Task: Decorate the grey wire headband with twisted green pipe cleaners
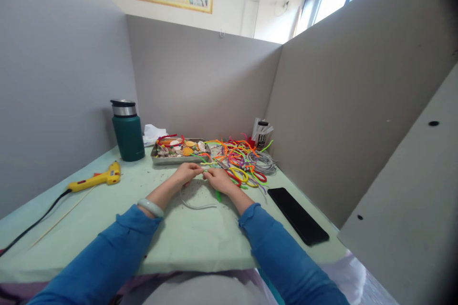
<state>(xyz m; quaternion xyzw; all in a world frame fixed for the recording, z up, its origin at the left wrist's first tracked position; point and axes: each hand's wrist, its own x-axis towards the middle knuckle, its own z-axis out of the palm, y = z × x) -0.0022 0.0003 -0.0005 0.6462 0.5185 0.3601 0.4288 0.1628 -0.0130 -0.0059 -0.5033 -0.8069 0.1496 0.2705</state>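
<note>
Both hands meet above the middle of the table, thumbs and fingers pinched close together. My left hand (pixel 188 173) is closed, and a thin grey wire (pixel 200 208) curves down from it onto the tabletop. My right hand (pixel 217 179) is also closed in a pinch, with a bright green pipe cleaner (pixel 218 196) showing below it. A small light green bit is at the fingertips; how it joins the wire is hidden by the fingers. Just behind the hands lie a heap of coloured pipe cleaners (pixel 243 175) and a metal tray (pixel 168 160) of shells and small pieces.
A yellow glue gun (pixel 95 181) with a black cord and a thin wooden stick (pixel 62 217) lie left. Behind them stands a green bottle (pixel 128 137). A black phone (pixel 297 215) and a coil of grey wire (pixel 265 163) are right. Grey partitions (pixel 203 76) enclose the table.
</note>
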